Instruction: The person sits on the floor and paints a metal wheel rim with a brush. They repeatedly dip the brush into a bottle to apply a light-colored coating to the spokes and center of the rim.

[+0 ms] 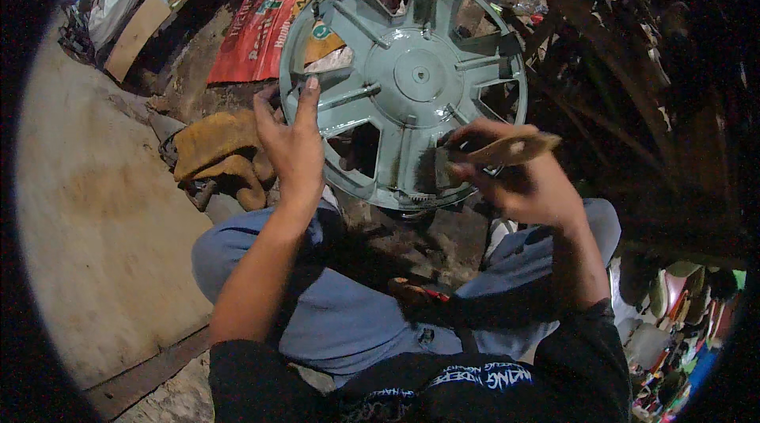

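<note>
A round grey-green hubcap (421, 74) with wide spokes and a small centre hole is held up before me, its surface wet and shiny in places. My left hand (297, 130) grips its left rim, thumb over the front and the fingers around the edge. In my right hand (526, 181) is a paintbrush with a pale wooden handle (507, 150). Its dark bristles (445, 165) touch the lower spoke, right of the middle. Some of the right fingers are hidden behind the handle.
A yellow-brown cloth (218, 150) lies crumpled left of the hubcap. Behind it is a red printed sack (257, 27). A pale board (103, 209) covers the left side. Dark timber (617, 59) stands at the right, and mixed colourful litter (681, 328) lies lower right. My bent legs (348, 312) flank the hubcap.
</note>
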Motion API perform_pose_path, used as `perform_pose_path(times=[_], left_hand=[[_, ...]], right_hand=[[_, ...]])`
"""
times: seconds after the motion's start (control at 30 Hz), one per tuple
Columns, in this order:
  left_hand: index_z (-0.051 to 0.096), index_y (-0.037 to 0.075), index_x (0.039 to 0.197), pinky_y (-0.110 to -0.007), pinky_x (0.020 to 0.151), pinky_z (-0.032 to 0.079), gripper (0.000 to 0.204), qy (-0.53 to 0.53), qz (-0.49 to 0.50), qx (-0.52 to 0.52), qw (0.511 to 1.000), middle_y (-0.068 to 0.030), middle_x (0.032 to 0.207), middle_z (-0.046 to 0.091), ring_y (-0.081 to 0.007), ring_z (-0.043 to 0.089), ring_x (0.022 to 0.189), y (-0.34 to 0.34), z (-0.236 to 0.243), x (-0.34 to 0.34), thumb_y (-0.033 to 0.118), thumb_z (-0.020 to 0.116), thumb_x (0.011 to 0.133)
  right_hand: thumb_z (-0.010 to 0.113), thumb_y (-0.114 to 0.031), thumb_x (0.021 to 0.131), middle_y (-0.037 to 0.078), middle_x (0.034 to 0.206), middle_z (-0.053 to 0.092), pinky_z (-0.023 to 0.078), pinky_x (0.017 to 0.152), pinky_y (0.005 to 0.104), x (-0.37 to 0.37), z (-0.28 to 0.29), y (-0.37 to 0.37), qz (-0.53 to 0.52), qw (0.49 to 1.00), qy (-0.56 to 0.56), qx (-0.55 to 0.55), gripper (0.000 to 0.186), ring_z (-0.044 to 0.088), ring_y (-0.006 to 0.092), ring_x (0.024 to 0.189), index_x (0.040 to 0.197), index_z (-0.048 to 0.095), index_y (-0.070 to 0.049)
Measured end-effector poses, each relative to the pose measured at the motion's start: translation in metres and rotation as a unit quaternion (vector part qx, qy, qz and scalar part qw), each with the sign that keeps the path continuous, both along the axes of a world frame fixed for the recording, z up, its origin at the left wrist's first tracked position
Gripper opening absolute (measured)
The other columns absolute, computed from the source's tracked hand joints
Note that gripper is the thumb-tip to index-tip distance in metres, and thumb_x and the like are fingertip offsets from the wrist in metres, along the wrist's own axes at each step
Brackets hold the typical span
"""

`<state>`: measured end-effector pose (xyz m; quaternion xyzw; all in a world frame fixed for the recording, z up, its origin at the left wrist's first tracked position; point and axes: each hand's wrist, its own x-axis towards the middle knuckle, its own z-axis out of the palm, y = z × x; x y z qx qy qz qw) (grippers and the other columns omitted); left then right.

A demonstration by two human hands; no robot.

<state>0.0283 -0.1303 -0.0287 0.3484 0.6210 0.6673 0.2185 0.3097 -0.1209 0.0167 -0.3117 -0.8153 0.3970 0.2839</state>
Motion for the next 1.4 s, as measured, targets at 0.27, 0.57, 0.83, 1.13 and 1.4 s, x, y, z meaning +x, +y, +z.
perform_pose_path(times=[0.27,0.57,0.83,1.13,1.4], left_hand=[[0.055,-0.004,0.118,-0.034,0.09,0.048,0.046,0.012,0.01,-0.036,0.999,-0.0159,0.104,0.069,-0.019,0.062,0.097,-0.003,-0.002,-0.003,0.027,0.079,0.094],[0.052,-0.004,0.119,-0.033,0.084,0.049,0.047,0.046,0.015,-0.083,0.995,-0.0153,0.098,0.069,-0.0171,0.064,0.092,-0.004,0.007,0.001,0.028,0.078,0.096],[0.054,-0.004,0.117,-0.037,0.088,0.048,0.047,0.068,0.023,-0.076,0.995,-0.0173,0.103,0.068,-0.0221,0.062,0.094,-0.006,0.004,-0.005,0.031,0.077,0.096],[0.055,-0.004,0.12,-0.036,0.092,0.046,0.045,0.034,0.014,-0.052,0.998,-0.0162,0.109,0.065,-0.0228,0.06,0.098,-0.003,-0.006,-0.008,0.03,0.074,0.099],[0.054,-0.005,0.131,-0.039,0.098,0.047,0.046,-0.039,0.055,-0.1,0.993,-0.0189,0.12,0.067,-0.0247,0.063,0.108,0.002,-0.028,-0.014,0.025,0.071,0.1]], right_hand=[[0.069,0.004,0.072,0.02,0.114,0.071,0.055,0.091,0.0414,-0.013,-0.002,0.018,-0.044,0.997,0.039,0.051,0.033,0.069,0.0422,0.104,0.105,0.074,0.001],[0.071,-0.004,0.084,0.018,0.092,0.069,0.053,0.078,0.0425,-0.019,-0.012,0.031,-0.102,0.988,-0.002,0.113,0.01,0.066,0.0411,0.085,0.092,0.071,0.002],[0.079,-0.005,0.088,0.011,0.102,0.076,0.059,0.082,0.0314,-0.007,0.005,0.037,-0.178,0.938,-0.012,0.299,0.011,0.074,0.0228,0.091,0.098,0.078,-0.005],[0.081,-0.009,0.087,0.011,0.1,0.076,0.059,0.076,0.0336,-0.005,-0.012,0.025,-0.146,0.982,0.028,0.115,0.02,0.075,0.0267,0.086,0.105,0.076,-0.006],[0.08,-0.01,0.085,0.019,0.085,0.072,0.056,0.068,0.0439,0.015,-0.008,0.015,-0.116,0.988,-0.099,0.024,0.012,0.071,0.0377,0.075,0.091,0.075,-0.001]])
